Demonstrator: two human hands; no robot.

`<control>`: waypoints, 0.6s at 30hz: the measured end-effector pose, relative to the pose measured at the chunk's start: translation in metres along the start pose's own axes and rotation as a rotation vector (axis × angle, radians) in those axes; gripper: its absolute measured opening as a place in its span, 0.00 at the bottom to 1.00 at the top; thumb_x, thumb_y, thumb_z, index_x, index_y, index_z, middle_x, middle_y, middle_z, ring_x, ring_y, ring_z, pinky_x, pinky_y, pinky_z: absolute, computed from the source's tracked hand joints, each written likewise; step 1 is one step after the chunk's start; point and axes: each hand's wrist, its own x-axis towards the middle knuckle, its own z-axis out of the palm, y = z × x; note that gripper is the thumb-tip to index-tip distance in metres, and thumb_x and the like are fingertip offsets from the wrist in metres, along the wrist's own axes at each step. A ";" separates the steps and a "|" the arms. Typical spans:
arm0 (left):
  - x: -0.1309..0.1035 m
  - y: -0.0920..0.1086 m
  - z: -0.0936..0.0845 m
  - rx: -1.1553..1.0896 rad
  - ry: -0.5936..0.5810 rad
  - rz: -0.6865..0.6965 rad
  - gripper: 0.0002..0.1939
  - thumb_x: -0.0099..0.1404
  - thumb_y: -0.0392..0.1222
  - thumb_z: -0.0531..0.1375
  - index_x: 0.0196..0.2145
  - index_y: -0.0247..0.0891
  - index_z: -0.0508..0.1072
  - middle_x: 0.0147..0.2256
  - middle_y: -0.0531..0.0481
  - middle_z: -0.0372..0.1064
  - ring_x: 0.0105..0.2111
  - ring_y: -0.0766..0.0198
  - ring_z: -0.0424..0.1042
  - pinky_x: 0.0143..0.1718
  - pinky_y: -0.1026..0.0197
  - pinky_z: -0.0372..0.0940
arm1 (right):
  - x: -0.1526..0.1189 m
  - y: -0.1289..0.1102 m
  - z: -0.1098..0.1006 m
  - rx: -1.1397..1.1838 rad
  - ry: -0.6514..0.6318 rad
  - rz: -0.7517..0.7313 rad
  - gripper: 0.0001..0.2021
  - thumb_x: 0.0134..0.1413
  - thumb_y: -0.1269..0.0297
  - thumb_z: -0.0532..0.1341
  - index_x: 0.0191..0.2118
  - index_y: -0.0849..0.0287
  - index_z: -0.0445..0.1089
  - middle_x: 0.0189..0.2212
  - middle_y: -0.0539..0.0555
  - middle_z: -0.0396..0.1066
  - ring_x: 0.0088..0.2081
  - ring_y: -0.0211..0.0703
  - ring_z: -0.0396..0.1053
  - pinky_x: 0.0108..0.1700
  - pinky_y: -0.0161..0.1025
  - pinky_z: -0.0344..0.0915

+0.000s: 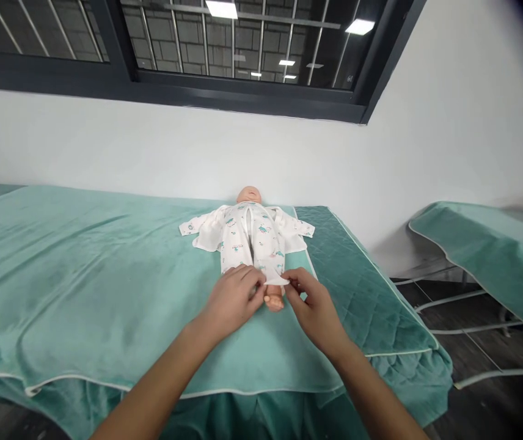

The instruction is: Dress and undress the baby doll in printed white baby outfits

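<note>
Left hand [239, 290] and right hand [310, 299] both pinching, thumb against fingers, on the white cloth hem [276, 281] of one trouser leg, one hand at each side of it. Hem pulled flat between them. Leg in question is the one nearer the bed's right edge; bare toes of a flesh-coloured foot [274, 300] poke out just below. Other foot not visible, left hand in front of it.

Bald, flesh-coloured doll [249, 195] on its back, right of the middle of the bed, head close to the far edge at the wall, feet toward the near edge. Wears white trousers [236, 241] with small green and pink prints. Matching white long-sleeved top [209, 232] spread out either side, sleeves pointing to left and right edges.

Bed carries a smooth pale-green blanket [119, 275], white piping along its near edge; darker green quilted cover [357, 299] shows down the right edge to the near right corner. Beyond far edge: white wall [151, 153], dark-framed barred window [243, 98]. Past right edge, second green-draped bed [495, 256].
</note>
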 end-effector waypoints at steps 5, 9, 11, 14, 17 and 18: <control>-0.017 0.010 -0.007 -0.198 -0.001 -0.014 0.03 0.68 0.36 0.54 0.37 0.42 0.67 0.37 0.50 0.71 0.39 0.61 0.71 0.40 0.58 0.64 | -0.022 0.001 -0.011 -0.137 -0.092 -0.049 0.08 0.63 0.71 0.55 0.44 0.54 0.68 0.36 0.51 0.69 0.38 0.41 0.67 0.40 0.38 0.64; -0.029 0.012 -0.001 -0.237 -0.003 -0.085 0.04 0.69 0.36 0.54 0.40 0.42 0.67 0.38 0.50 0.71 0.38 0.61 0.70 0.39 0.59 0.65 | -0.034 0.007 -0.012 -0.310 -0.109 -0.094 0.09 0.61 0.71 0.55 0.44 0.53 0.67 0.38 0.53 0.69 0.41 0.45 0.67 0.43 0.42 0.65; -0.038 0.008 0.005 -0.233 0.034 -0.123 0.05 0.70 0.37 0.53 0.42 0.43 0.67 0.39 0.49 0.71 0.39 0.61 0.70 0.40 0.58 0.65 | -0.037 0.011 -0.010 -0.357 -0.078 -0.095 0.09 0.61 0.72 0.55 0.44 0.54 0.67 0.39 0.53 0.70 0.42 0.47 0.67 0.44 0.45 0.65; -0.055 -0.004 0.013 -0.210 0.142 -0.175 0.06 0.71 0.37 0.52 0.44 0.43 0.67 0.42 0.48 0.70 0.43 0.60 0.70 0.44 0.56 0.66 | -0.039 0.014 -0.005 -0.326 -0.034 -0.104 0.12 0.60 0.74 0.54 0.46 0.54 0.66 0.44 0.55 0.69 0.47 0.48 0.67 0.47 0.46 0.66; -0.073 -0.017 0.021 -0.172 0.217 -0.261 0.10 0.70 0.37 0.53 0.48 0.42 0.66 0.45 0.46 0.68 0.46 0.59 0.68 0.46 0.55 0.66 | -0.037 0.004 0.006 -0.285 -0.067 -0.148 0.12 0.61 0.74 0.54 0.48 0.53 0.66 0.48 0.56 0.69 0.52 0.50 0.65 0.51 0.49 0.66; -0.078 -0.021 0.023 -0.166 0.211 -0.293 0.11 0.69 0.36 0.54 0.49 0.43 0.66 0.45 0.46 0.68 0.47 0.58 0.68 0.46 0.54 0.66 | -0.035 -0.001 0.011 -0.278 -0.099 -0.170 0.13 0.61 0.73 0.55 0.48 0.53 0.66 0.49 0.57 0.68 0.54 0.50 0.64 0.54 0.50 0.65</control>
